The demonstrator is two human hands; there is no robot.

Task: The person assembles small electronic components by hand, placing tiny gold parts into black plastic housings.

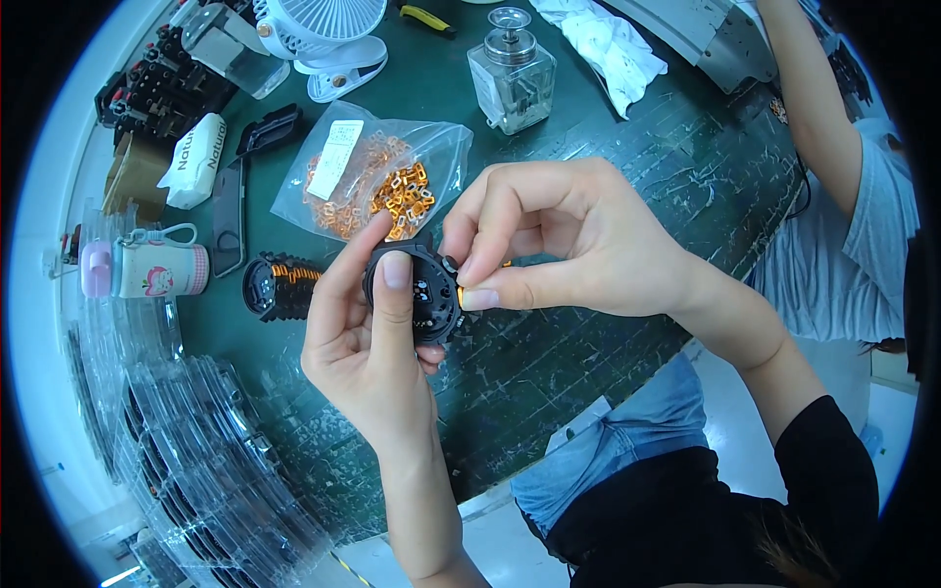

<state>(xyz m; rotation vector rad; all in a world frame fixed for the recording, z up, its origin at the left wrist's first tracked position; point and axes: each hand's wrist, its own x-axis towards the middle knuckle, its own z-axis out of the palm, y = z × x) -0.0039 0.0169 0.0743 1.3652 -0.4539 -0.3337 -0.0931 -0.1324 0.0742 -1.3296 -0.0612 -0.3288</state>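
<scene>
Left hand [368, 358] is clamped on the black round part [423, 304], thumb across its face, holding it up over the green surface [559, 392]. Right hand [578, 240] has thumb and fingertip pinched on a small orange piece [461, 295] at the part's right rim; can't tell if it's seated or only touching. Main risk I see: the piece is tiny and mostly hidden by the fingers, so an off-angle push could cock it or pop it loose. Left thumb pressing the open face could mark or shift whatever's inside. A dropped piece could get mixed with those by the clear bag [446, 145] or lost near the black ribbed stack [284, 286].
</scene>
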